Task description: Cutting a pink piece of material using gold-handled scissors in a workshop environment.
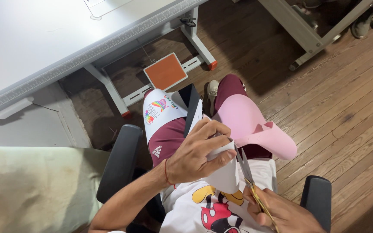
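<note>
Two hands work over the person's lap: the left hand (197, 153) has its fingers (214, 129) curled and clamped on a white sheet (223, 174), held above the thighs, while the right hand (281, 213) grips the golden handles of scissors (247, 170), fingers closed around them. The blades point up, just beside the sheet's edge, and a pink sheet (251, 127) drapes over the right knee, above the wooden floor (346, 108).

Sewing workshop: worktable (44, 39), foot pedal (165, 71).
</note>
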